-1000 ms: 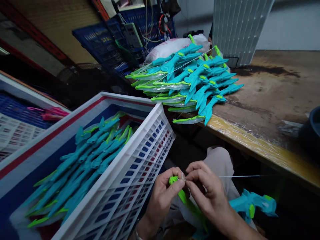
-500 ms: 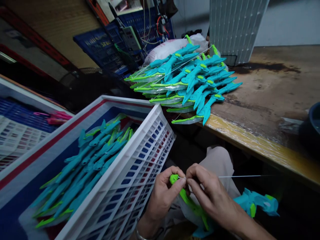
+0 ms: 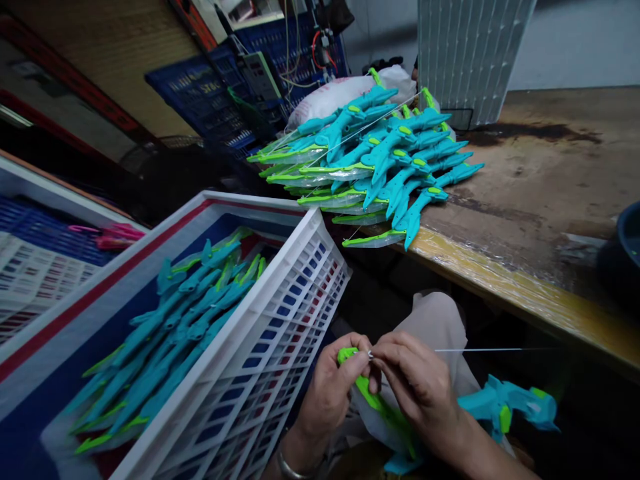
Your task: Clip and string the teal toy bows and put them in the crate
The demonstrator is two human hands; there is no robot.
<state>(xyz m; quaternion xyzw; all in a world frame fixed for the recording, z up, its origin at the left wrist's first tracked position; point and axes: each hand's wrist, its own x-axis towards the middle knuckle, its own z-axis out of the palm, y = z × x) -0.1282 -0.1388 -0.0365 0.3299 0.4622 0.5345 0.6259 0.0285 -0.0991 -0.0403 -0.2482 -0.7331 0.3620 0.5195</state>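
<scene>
- Currently, left hand (image 3: 327, 387) grips the lime-green tip of a teal-and-green toy (image 3: 371, 397), thumb pressed near the end; metal bracelet (image 3: 294, 469) on that wrist.
- Right hand (image 3: 419, 377) meets it, fingertips pinched together on a bit of pale cord (image 3: 370, 355) at the tip; exact hold too small to make out.
- Toy slants down between the hands, under the right forearm; a teal part shows past that forearm, to the right.
- Thin white line (image 3: 477, 349) runs rightward from behind the right hand; where it starts, hidden.
- Knee (image 3: 436, 321) in pale cloth, just beyond the right hand.
- White crate (image 3: 306, 293) left of the hands, lined in striped sheeting, similar toys (image 3: 187, 327) stacked inside.
- Bench (image 3: 530, 187) ahead and right; heap of like toys (image 3: 395, 157) at its near corner, dark tub (image 3: 621, 248) farther right.
- Behind heap: white sack (image 3: 330, 101), ribbed grey panel (image 3: 473, 60).
</scene>
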